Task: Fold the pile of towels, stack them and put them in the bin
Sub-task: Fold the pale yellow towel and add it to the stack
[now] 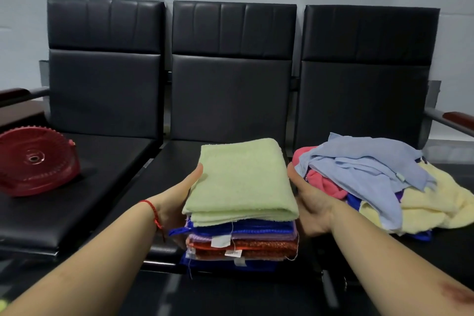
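Note:
A stack of folded towels [241, 228] sits in front of me over the middle seat, with a pale green towel [241, 179] on top and blue, lilac and orange ones below. My left hand [177, 197] holds the stack's left side, thumb lying along the green towel's edge. My right hand [310, 202] holds the right side, thumb up. The fingers of both hands are hidden behind and under the stack. A loose pile of unfolded towels [372, 177], light blue, pink and yellow, lies on the right seat. The red plastic bin [36, 161] rests tilted on the left seat, its base toward me.
Three joined black padded seats [112, 161] with tall backrests stand against a pale wall. Metal armrests with dark red pads stick out at the far left [15, 93] and far right [456, 118]. The floor below is dark.

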A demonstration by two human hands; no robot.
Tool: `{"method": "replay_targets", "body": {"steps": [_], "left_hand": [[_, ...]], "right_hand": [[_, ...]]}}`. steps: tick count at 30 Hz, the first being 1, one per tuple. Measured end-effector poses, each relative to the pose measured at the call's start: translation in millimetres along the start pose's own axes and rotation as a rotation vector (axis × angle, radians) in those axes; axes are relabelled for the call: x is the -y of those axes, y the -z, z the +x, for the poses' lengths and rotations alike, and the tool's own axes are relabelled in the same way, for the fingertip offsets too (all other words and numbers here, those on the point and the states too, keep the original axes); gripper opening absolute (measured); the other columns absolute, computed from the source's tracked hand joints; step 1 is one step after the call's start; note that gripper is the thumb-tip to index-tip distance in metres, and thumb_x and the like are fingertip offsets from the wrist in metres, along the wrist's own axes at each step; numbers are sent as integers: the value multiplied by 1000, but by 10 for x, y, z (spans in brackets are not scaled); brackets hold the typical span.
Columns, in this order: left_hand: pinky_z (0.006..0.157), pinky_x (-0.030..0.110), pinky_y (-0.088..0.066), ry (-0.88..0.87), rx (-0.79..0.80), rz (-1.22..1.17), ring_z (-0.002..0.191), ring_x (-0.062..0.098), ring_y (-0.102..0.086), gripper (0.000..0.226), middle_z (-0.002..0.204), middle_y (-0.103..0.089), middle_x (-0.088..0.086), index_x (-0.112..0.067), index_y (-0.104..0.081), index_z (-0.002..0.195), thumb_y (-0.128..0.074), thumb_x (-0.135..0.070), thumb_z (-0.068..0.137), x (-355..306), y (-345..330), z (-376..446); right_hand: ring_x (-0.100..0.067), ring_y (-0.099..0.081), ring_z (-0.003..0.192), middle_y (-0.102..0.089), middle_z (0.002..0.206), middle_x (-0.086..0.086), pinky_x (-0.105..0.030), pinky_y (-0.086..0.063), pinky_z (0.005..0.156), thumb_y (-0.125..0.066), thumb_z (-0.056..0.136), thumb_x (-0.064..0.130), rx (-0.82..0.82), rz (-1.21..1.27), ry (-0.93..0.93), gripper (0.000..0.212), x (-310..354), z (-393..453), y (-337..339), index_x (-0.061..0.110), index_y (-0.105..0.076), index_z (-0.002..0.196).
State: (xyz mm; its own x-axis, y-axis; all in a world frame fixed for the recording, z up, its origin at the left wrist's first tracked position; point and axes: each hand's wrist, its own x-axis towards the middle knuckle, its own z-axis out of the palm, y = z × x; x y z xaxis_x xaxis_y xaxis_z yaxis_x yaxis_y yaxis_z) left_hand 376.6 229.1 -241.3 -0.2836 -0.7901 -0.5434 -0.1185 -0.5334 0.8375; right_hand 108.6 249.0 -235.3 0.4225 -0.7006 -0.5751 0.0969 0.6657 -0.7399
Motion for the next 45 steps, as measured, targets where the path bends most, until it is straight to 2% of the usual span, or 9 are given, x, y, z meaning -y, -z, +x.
{"method": "replay_targets", "body": {"steps": [3, 10, 15, 19, 23, 29, 33, 37, 45], "left_hand": [[91, 42, -46, 28, 0, 16, 95, 33, -64, 85, 94, -73, 17, -10, -62, 109, -44, -77, 59, -40, 2, -36], [110, 50, -34, 99, 11, 50, 114, 38, -57, 81, 108, -69, 22, -6, -60, 113, -55, -70, 64, -65, 13, 4], [93, 40, -46, 87, 24, 67, 101, 32, -62, 80, 95, -73, 17, -5, -60, 109, -53, -70, 64, -32, 17, 21], [77, 33, -53, 59, 65, 107, 91, 28, -70, 109, 102, -72, 14, -8, -60, 112, -77, -76, 29, -4, 37, 29], [81, 35, -54, 35, 96, 75, 96, 30, -69, 112, 109, -70, 16, -9, -61, 115, -80, -75, 26, 31, 42, 47], [67, 29, -52, -26, 46, 41, 73, 21, -72, 63, 85, -75, 8, -11, -60, 105, -36, -65, 83, 50, -12, 61], [59, 23, -51, -52, 18, 25, 64, 16, -71, 58, 74, -75, 4, -13, -58, 100, -35, -63, 83, 40, -61, 38], [54, 20, -52, -72, 22, -13, 65, 17, -72, 73, 78, -75, 7, -12, -60, 102, -56, -72, 62, 63, -109, -50], [54, 23, -53, -117, 17, -105, 64, 20, -71, 56, 76, -74, 9, -11, -59, 100, -37, -61, 87, 173, -324, -311]], "right_hand": [[-42, -45, 128, -53, 135, -21, -57, -21, 113, -83, 45, 69, -52, -85, -6, 107, 122, 11, 4, 14, -56, 132], [-38, -60, 109, -65, 116, -20, -55, -38, 104, -96, 21, 44, -222, -242, -51, 112, 242, 81, -62, 10, -59, 121], [-38, -62, 107, -65, 116, -24, -50, -45, 100, -94, 38, 47, -182, -1, -1, 98, 4, 164, 5, 4, -62, 120], [-39, -62, 106, -64, 116, -26, -50, -46, 98, -83, 53, 61, -134, 68, 1, 93, -72, 173, -4, 1, -61, 121], [-40, -57, 117, -60, 125, -25, -51, -41, 104, -88, 45, 59, -86, 83, -33, 104, -93, 138, 6, 2, -58, 127], [-40, -57, 116, -58, 127, -25, -51, -39, 105, -84, 51, 59, -24, 131, 40, 95, -196, 152, 38, 2, -62, 124], [-40, -63, 105, -62, 120, -27, -51, -44, 100, -82, 49, 60, -41, 126, 42, 87, -229, 136, 43, -3, -70, 108], [-40, -61, 108, -62, 120, -26, -51, -42, 102, -78, 56, 69, -82, 150, 30, 94, -282, 89, 2, -1, -65, 118], [-42, -58, 114, -61, 122, -27, -52, -39, 105, -83, 48, 65, -118, 194, 96, 101, -473, -252, -152, 4, -60, 125]]}}
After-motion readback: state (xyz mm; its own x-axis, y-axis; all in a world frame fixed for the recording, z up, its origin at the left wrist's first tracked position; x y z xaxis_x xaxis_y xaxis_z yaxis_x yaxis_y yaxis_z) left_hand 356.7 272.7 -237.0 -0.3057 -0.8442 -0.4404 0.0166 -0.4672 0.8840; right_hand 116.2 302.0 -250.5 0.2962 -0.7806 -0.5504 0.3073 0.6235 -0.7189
